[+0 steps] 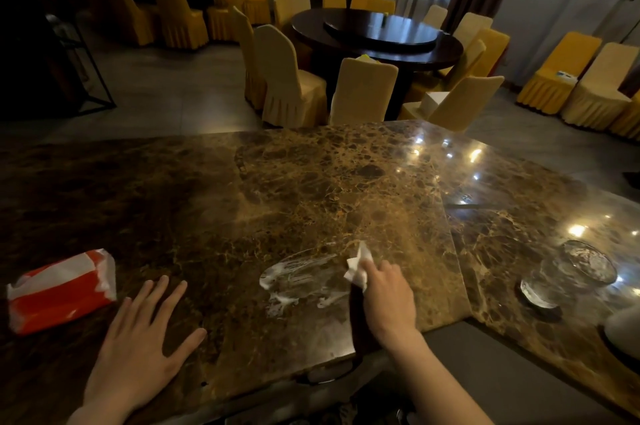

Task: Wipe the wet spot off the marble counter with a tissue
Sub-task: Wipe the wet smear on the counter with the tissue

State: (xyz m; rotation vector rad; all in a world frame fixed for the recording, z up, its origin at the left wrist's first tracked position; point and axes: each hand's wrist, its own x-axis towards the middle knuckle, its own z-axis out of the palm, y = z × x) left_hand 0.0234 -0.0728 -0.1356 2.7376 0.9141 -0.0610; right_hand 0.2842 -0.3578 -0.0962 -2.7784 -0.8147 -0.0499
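Observation:
A wet spot (pixel 304 280) with whitish streaks glistens on the brown marble counter (pixel 311 189), near its front edge. My right hand (pixel 386 296) is shut on a crumpled white tissue (pixel 358 267) and presses it onto the counter at the right edge of the wet spot. My left hand (pixel 145 341) lies flat on the counter with its fingers spread, to the left of the spot, and holds nothing.
A red and white tissue pack (pixel 60 289) lies at the left, beside my left hand. Glass dishes (pixel 571 272) stand on the right part of the counter. Beyond the counter are round dark tables (pixel 377 33) ringed by yellow-covered chairs (pixel 291 78).

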